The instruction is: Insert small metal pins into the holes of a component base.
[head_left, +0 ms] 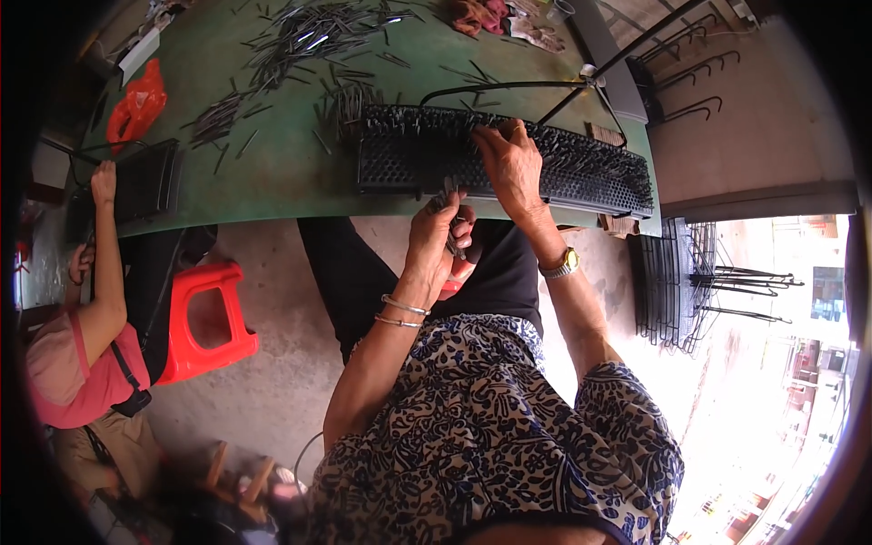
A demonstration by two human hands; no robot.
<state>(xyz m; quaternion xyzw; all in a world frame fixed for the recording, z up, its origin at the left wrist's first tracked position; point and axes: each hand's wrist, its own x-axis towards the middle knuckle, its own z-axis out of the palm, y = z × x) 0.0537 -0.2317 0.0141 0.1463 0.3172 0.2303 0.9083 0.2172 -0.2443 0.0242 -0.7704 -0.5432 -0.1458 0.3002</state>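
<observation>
A long black perforated rack (413, 165) lies along the near edge of the green table. Many thin dark pieces stand upright in its holes, mostly along the far rows and to the right. My right hand (513, 168) is over the middle of the rack, its fingers pinched together among the standing pieces; whatever is between the fingertips is too small to make out. My left hand (434, 232) is just off the rack's near side, closed around a bunch of thin dark strips (450, 193) that stick out past the fingers.
More loose strips (313, 36) are heaped on the green table (272, 173). A red plastic bag (138, 104) lies at the left. Black rods (509, 85) cross above the rack. A co-worker (86, 363) sits left by another rack, near a red stool (209, 322). Wire racks (668, 286) stand right.
</observation>
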